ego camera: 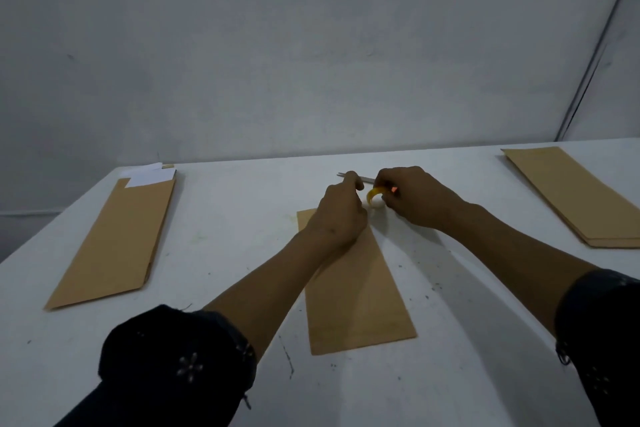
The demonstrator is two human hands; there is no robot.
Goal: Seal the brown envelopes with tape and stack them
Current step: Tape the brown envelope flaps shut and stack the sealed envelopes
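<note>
My right hand (412,199) held the little roll of tape (375,199), fingers curled round it. My left hand (341,211) pinched its loose yellow end. Both were over the top of the middle envelope (360,295) on the white table (221,288). One more envelope (116,243) lay far left. A stack of envelopes (575,194) lay far right.

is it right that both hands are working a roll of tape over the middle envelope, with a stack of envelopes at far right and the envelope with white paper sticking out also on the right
Not quite. In the head view the envelope with white paper sticking out lies on the left of the table, not the right. The rest holds: left hand and right hand work the roll of tape over the middle envelope, stack of envelopes far right.
</note>
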